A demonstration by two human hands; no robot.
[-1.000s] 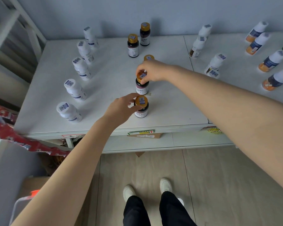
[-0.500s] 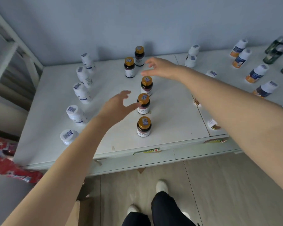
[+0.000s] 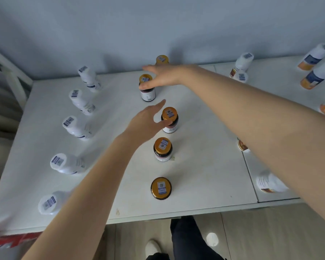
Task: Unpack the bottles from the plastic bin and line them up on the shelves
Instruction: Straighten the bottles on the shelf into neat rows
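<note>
Since half a second ago both hands have reached farther up the amber row; the view has tipped closer to the worktop (image 3: pixel 204 166), and the two nearest amber bottles now stand free.

Landmark: nearest amber bottle (image 3: pixel 161 188), upright near the front edge of the white worktop, gold cap up, long axis vertical.

Count — five amber bottles in one row running away from the front edge, all upright, caps up:
- second amber bottle (image 3: pixel 162 149), just behind the landmark.
- third amber bottle (image 3: pixel 169 120), behind that. Left hand (image 3: pixel 148 121) is on its left side, fingers spread, thumb against the bottle's shoulder, forefinger raised — open, not closed around it.
- fourth amber bottle (image 3: pixel 147 87), farther back and left of the row line. Right hand (image 3: pixel 163 76) reaches over it, fingers wide, thumb touching its neck below the cap; not gripping.
- fifth amber bottle (image 3: pixel 162 59), at the wall, mostly hidden behind the right hand.

Left of the landmark: six white bottles (image 3: pixel 77 126) in a row front to back, upright, blurred.

Right of the landmark, past the worktop seam: white-capped bottles (image 3: pixel 241 66), some hidden by the right forearm; farther right, orange-based bottles (image 3: pixel 314 76) — count cannot be told.
</note>
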